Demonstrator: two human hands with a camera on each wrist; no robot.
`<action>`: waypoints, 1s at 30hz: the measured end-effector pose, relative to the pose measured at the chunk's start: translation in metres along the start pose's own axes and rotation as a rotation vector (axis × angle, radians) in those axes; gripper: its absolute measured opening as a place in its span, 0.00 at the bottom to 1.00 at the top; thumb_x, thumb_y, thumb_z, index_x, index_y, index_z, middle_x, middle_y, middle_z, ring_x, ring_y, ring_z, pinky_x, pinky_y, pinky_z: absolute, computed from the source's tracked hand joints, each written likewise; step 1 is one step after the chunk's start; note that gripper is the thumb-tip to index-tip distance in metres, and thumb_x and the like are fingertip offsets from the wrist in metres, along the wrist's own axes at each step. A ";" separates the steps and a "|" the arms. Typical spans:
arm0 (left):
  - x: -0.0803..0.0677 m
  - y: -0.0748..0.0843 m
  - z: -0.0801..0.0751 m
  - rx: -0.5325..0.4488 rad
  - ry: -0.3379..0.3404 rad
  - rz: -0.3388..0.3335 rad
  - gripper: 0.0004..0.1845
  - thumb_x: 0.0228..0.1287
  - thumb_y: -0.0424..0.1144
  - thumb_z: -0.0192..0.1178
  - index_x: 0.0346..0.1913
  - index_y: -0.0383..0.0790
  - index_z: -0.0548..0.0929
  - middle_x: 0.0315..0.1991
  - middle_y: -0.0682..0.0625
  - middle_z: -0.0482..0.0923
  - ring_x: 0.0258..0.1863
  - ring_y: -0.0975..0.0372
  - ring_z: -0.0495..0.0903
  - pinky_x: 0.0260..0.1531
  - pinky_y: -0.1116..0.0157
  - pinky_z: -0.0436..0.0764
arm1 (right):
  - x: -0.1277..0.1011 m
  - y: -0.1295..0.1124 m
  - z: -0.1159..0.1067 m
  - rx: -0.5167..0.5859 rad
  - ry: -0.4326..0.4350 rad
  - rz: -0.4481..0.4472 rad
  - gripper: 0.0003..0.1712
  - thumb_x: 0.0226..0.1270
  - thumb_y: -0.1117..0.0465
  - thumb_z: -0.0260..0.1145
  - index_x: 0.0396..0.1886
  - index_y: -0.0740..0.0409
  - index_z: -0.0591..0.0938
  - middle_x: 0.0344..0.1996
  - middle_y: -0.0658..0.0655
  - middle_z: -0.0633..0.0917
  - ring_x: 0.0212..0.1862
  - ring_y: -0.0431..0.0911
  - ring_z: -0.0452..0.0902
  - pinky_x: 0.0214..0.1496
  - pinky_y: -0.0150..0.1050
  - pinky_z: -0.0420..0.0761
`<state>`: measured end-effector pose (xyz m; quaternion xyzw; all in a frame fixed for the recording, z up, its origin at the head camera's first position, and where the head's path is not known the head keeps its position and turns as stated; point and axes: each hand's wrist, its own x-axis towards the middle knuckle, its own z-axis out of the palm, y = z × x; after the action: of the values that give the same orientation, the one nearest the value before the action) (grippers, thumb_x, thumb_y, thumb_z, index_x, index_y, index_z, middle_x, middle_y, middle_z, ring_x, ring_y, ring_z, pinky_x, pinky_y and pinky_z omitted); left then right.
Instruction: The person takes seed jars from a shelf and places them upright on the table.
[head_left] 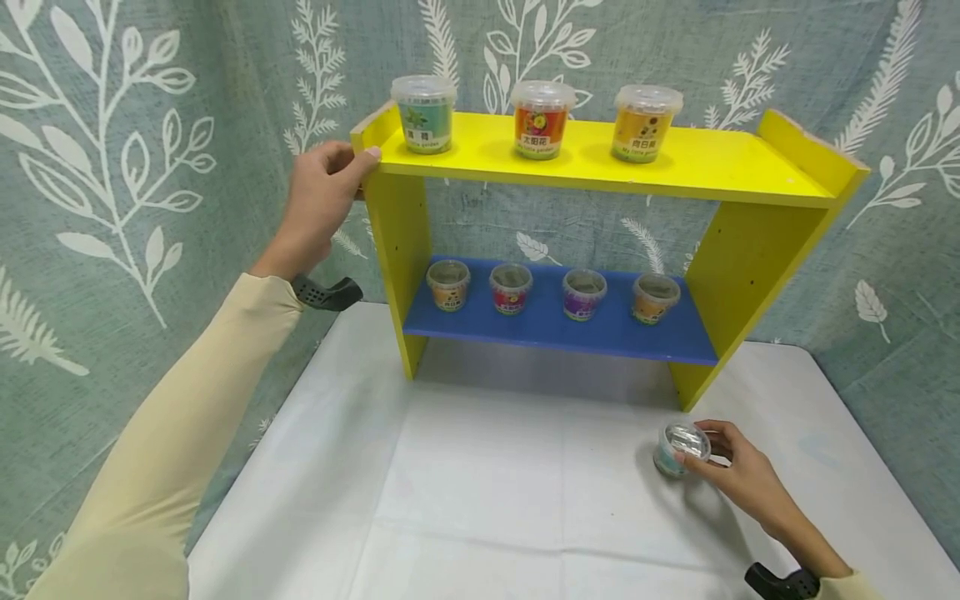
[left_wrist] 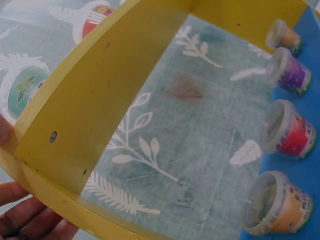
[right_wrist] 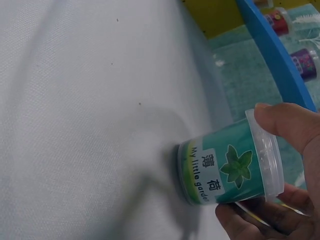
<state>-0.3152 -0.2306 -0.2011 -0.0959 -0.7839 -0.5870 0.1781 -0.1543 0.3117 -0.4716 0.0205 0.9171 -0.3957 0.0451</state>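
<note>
Gripping a green mint-label cup (head_left: 679, 448) on the white table (head_left: 480, 500) near the shelf's right leg, the right hand (head_left: 738, 475) works while the left hand (head_left: 318, 204) clasps the yellow shelf's (head_left: 600, 162) top-left corner

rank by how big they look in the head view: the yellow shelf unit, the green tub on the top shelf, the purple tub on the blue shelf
1. yellow shelf unit
2. green tub
3. purple tub

The two tubs may be alike in true size; their distance from the camera differs.

Matt painted wood shelf (head_left: 585, 171), clear glossy plastic cup (right_wrist: 230, 167), white cloth table (head_left: 480, 500).
</note>
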 end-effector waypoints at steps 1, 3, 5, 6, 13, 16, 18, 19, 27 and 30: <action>0.000 0.000 0.000 -0.001 0.001 -0.003 0.23 0.73 0.53 0.63 0.60 0.40 0.81 0.49 0.49 0.80 0.48 0.58 0.79 0.51 0.64 0.79 | 0.000 0.000 0.000 0.003 -0.001 0.000 0.51 0.64 0.34 0.72 0.73 0.60 0.64 0.65 0.71 0.77 0.64 0.65 0.75 0.51 0.52 0.83; 0.000 -0.001 -0.001 -0.002 0.002 -0.006 0.23 0.73 0.53 0.63 0.60 0.40 0.81 0.49 0.50 0.80 0.48 0.58 0.79 0.51 0.64 0.79 | 0.000 0.001 0.001 0.007 -0.005 0.004 0.51 0.64 0.34 0.72 0.73 0.61 0.64 0.64 0.70 0.77 0.64 0.65 0.75 0.50 0.51 0.83; 0.000 -0.001 -0.001 -0.004 0.002 -0.010 0.24 0.73 0.53 0.63 0.60 0.40 0.81 0.49 0.50 0.80 0.47 0.58 0.79 0.51 0.64 0.79 | 0.000 0.001 0.001 0.010 -0.009 0.011 0.51 0.64 0.34 0.72 0.73 0.61 0.64 0.65 0.70 0.77 0.64 0.65 0.75 0.50 0.51 0.83; 0.000 -0.001 -0.001 -0.004 0.003 -0.011 0.24 0.73 0.53 0.63 0.60 0.39 0.81 0.49 0.50 0.80 0.47 0.58 0.79 0.51 0.64 0.79 | 0.000 0.002 0.001 0.009 -0.012 0.013 0.51 0.64 0.34 0.72 0.73 0.61 0.64 0.65 0.70 0.76 0.64 0.65 0.75 0.50 0.51 0.83; -0.001 0.001 -0.002 -0.006 0.004 -0.006 0.24 0.73 0.54 0.63 0.60 0.40 0.81 0.49 0.49 0.80 0.48 0.58 0.79 0.51 0.64 0.79 | 0.001 -0.002 -0.004 -0.007 -0.042 0.004 0.50 0.67 0.36 0.70 0.74 0.62 0.64 0.67 0.72 0.74 0.65 0.66 0.73 0.54 0.58 0.81; -0.001 0.001 -0.002 0.002 0.005 -0.006 0.24 0.73 0.54 0.63 0.60 0.40 0.81 0.50 0.50 0.80 0.48 0.58 0.79 0.52 0.63 0.78 | 0.002 -0.005 -0.007 -0.024 -0.031 -0.025 0.47 0.69 0.36 0.68 0.73 0.63 0.66 0.66 0.71 0.75 0.64 0.65 0.74 0.56 0.60 0.80; -0.001 0.001 -0.002 0.004 0.005 -0.008 0.24 0.73 0.54 0.63 0.60 0.40 0.81 0.49 0.50 0.80 0.47 0.58 0.79 0.52 0.63 0.78 | 0.003 -0.008 -0.011 -0.038 -0.016 -0.050 0.44 0.71 0.36 0.66 0.72 0.62 0.67 0.64 0.68 0.77 0.63 0.64 0.75 0.57 0.59 0.80; -0.001 0.000 -0.002 0.007 0.006 -0.008 0.24 0.73 0.54 0.62 0.60 0.40 0.81 0.49 0.50 0.80 0.47 0.58 0.79 0.52 0.63 0.78 | 0.004 -0.010 -0.013 -0.043 -0.008 -0.065 0.43 0.71 0.36 0.66 0.71 0.62 0.68 0.64 0.67 0.78 0.63 0.63 0.75 0.58 0.57 0.80; -0.001 0.001 -0.001 0.020 0.003 -0.012 0.25 0.73 0.54 0.62 0.62 0.39 0.81 0.50 0.50 0.79 0.48 0.58 0.79 0.52 0.63 0.79 | 0.009 -0.033 -0.034 -0.076 0.027 -0.118 0.40 0.73 0.38 0.65 0.70 0.63 0.69 0.63 0.66 0.78 0.63 0.61 0.75 0.58 0.48 0.82; -0.001 0.002 0.000 0.022 0.003 -0.014 0.25 0.73 0.54 0.62 0.62 0.40 0.81 0.51 0.50 0.79 0.48 0.58 0.79 0.52 0.63 0.79 | 0.010 -0.044 -0.042 -0.093 0.052 -0.152 0.37 0.75 0.40 0.64 0.69 0.62 0.70 0.62 0.65 0.78 0.62 0.60 0.76 0.55 0.42 0.83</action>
<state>-0.3139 -0.2303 -0.1999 -0.0878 -0.7908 -0.5796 0.1762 -0.1703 0.3125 -0.4123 -0.0410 0.9342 -0.3544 -0.0081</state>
